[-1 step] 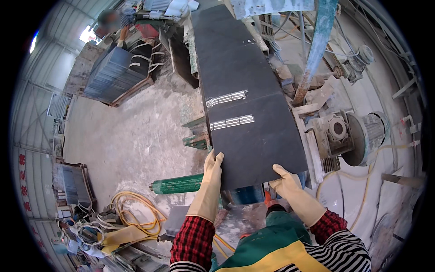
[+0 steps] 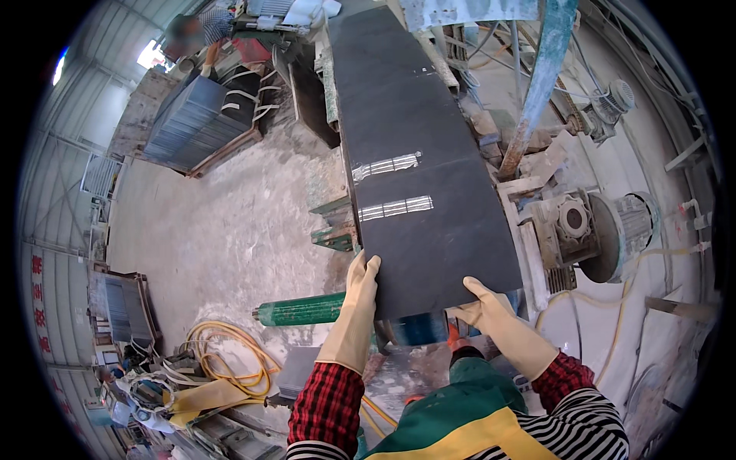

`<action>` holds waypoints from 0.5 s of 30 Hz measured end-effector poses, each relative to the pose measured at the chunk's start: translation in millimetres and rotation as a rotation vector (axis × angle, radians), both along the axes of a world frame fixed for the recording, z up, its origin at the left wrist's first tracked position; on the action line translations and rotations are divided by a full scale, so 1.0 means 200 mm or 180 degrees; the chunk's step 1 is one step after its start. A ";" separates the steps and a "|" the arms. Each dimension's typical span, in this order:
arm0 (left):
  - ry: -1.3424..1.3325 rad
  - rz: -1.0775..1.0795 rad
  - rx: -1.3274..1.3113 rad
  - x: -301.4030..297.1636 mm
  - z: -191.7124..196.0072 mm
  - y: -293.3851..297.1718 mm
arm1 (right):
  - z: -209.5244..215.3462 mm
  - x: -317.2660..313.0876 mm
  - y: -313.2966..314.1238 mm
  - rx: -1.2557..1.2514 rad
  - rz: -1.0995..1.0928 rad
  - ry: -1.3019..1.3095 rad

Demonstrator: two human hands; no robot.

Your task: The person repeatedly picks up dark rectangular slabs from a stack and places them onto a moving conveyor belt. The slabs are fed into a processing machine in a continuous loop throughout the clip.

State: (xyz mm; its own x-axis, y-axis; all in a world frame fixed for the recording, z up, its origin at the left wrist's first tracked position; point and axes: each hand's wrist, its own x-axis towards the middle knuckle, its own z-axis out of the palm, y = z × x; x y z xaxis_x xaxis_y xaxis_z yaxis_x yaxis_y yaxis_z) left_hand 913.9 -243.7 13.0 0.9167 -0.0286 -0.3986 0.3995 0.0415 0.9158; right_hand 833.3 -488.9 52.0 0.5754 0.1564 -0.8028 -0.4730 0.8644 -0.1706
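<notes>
In front of me a dark grey stone slab (image 2: 441, 257) lies flat, with a faint seam across it where another dark slab (image 2: 391, 100) seems to continue farther back. Bright striped reflections show on the surface. My left hand (image 2: 360, 284), in a cream rubber glove, grips the slab's near left corner, thumb on the edge and the other fingers along the side. At the near edge, right of the middle, my gloved right hand (image 2: 483, 305) is closed on the slab with its thumb on top; its other fingers are partly hidden underneath.
Left of the slab is a green roller (image 2: 300, 311), with a coiled yellow hose (image 2: 230, 353) on the floor beyond. A motor (image 2: 571, 222) stands close on the right, beside a slanted blue post (image 2: 540, 84). Stacked slabs (image 2: 192, 123) and another person (image 2: 215, 27) are far left.
</notes>
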 end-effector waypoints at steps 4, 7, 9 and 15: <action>-0.0187 -0.0387 0.0621 0.03 -0.04 0.09 | 0.00 -0.03 -0.20 0.0114 0.1943 -0.0410; -0.0452 -0.0694 0.1409 0.05 -0.16 0.20 | -0.25 0.02 -0.27 0.1215 0.2416 -0.0126; -0.0382 -0.0561 0.1016 -0.04 -0.05 0.22 | -0.25 0.01 -0.24 0.0213 0.2249 0.0352; 0.0214 0.0526 0.0481 -0.56 0.15 0.61 | -0.11 -0.11 -0.07 0.0428 0.0381 -0.0550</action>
